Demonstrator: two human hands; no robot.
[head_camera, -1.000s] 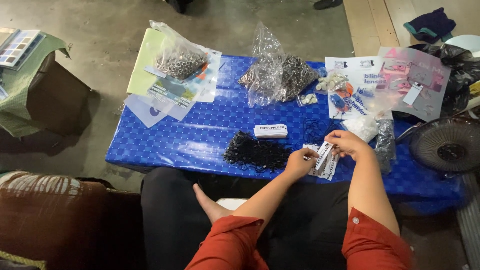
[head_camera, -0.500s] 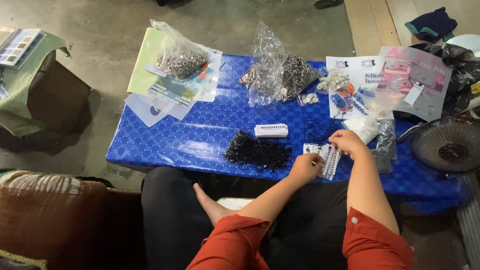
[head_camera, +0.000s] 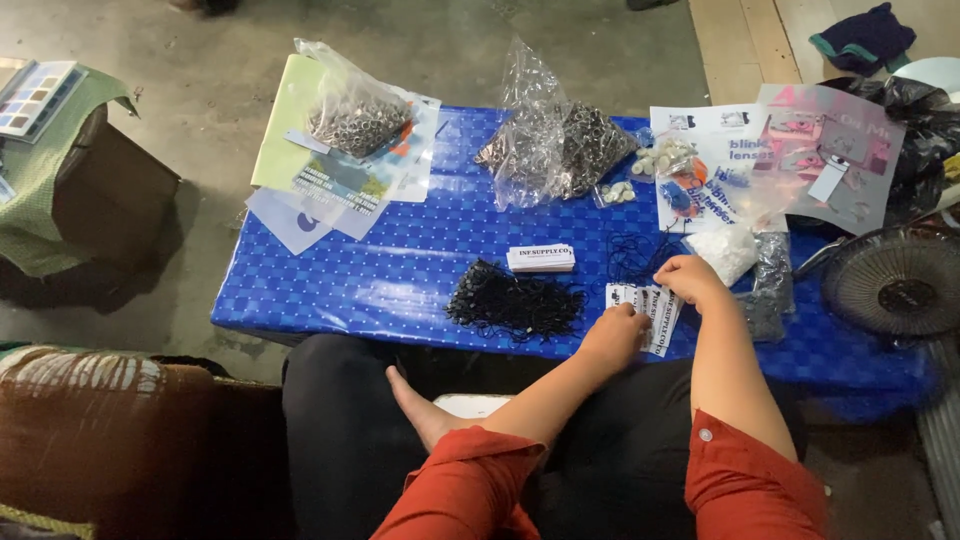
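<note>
At the worktop's (head_camera: 400, 270) five-o'clock edge, both hands (head_camera: 615, 335) pinch white paper tags (head_camera: 650, 310); overhanging tags could slip floorward.

The small white paper tags (head_camera: 648, 312) printed in black lie flat in a loose, overlapping fan near the front edge of the blue table, just right of the heap of black string loops (head_camera: 515, 300). The tags are narrow rectangles, some angled toward the front edge, and partly covered. The heap is a tangled, low, dark mound resting on the blue cover, apart from the tags.
</note>
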